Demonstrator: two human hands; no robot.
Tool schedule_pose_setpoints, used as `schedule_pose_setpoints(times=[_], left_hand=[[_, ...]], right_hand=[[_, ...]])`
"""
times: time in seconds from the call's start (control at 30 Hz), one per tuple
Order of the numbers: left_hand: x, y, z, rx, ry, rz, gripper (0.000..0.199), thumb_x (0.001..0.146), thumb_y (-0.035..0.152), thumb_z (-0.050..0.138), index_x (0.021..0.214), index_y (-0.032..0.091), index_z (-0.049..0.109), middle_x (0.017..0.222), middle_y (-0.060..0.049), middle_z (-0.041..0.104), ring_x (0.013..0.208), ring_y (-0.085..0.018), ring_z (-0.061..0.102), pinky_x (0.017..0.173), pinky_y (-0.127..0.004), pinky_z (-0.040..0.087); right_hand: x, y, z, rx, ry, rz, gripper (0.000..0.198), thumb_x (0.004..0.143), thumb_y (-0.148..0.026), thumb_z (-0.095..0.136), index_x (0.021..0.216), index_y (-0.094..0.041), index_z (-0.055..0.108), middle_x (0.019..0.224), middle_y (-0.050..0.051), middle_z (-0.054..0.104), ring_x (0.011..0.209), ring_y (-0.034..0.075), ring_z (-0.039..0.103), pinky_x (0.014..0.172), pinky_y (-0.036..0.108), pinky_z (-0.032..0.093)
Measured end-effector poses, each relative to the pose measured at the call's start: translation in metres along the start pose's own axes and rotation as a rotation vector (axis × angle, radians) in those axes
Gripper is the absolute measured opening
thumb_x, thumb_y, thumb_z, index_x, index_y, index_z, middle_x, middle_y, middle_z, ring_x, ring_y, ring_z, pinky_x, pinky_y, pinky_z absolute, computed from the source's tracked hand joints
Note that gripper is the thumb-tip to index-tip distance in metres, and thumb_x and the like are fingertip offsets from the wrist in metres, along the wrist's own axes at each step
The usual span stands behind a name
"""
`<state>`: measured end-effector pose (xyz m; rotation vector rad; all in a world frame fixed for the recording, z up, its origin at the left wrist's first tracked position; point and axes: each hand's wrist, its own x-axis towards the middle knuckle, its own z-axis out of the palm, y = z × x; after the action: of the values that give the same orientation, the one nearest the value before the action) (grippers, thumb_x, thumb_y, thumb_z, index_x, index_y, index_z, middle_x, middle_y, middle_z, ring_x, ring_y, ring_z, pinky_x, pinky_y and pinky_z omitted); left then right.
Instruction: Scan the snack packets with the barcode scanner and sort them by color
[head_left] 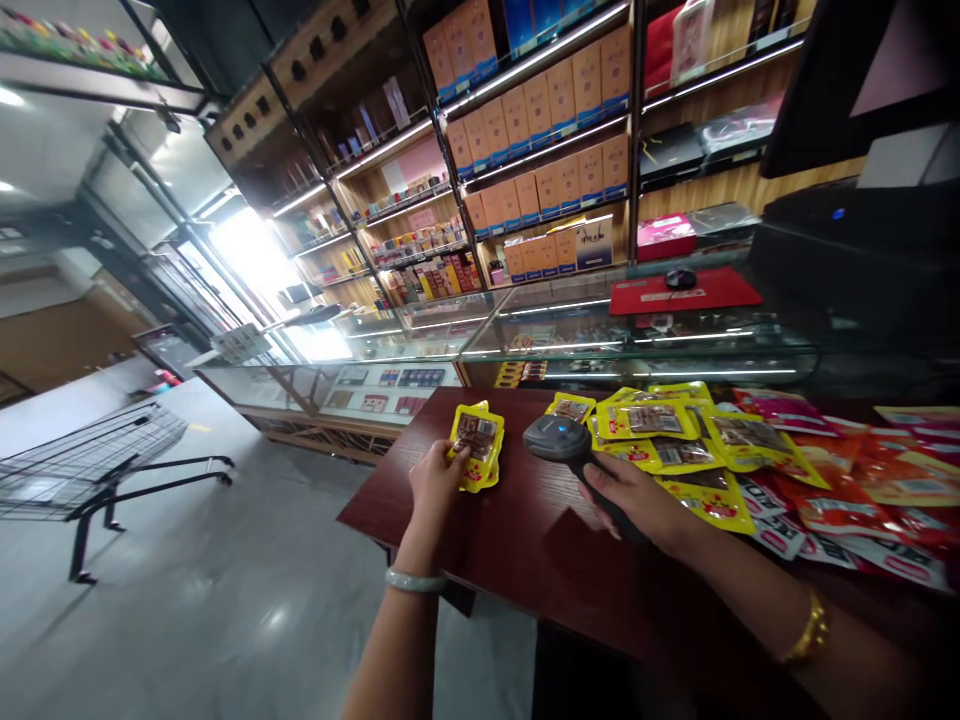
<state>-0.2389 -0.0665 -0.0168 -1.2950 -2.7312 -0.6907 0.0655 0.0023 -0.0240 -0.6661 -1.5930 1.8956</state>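
My left hand (435,485) pinches the lower left edge of a yellow snack packet (480,432) between thumb and fingers. Other yellow packets lie under it, near the left end of the dark red table (517,545). In my right hand (634,500) is a black barcode scanner (556,440), its handle wrapped by my fingers and its head towards the left. A blue light glows on top of the scanner. Just beyond the scanner is a loose pile of yellow snack packets (649,420), with brown contents showing through their clear windows.
Orange and white packets (862,490) crowd the table's right side. Behind stands a glass display counter (480,345) with a mouse (681,279) on a red mat (622,298). A dark monitor (806,90) rises at the right. A shopping cart (97,460) stands on the floor at left.
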Motion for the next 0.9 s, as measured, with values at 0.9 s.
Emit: schedule_pose_setpoints(times=[0.9], left_hand=[[-0.015,0.007,0.013,0.276,-0.106,-0.093,0.062,0.074,0.068,0.065,0.110,0.018,0.066,0.125,-0.019,0.062,0.124,-0.039,0.050,0.097,-0.047,0.041]], right_hand=[[-0.001,-0.004,-0.001,0.042,0.000,0.028,0.052,0.079,-0.071,0.064,0.076,-0.021,0.050,0.059,-0.007,0.050,0.040,0.007,0.044,0.038,0.020,0.039]])
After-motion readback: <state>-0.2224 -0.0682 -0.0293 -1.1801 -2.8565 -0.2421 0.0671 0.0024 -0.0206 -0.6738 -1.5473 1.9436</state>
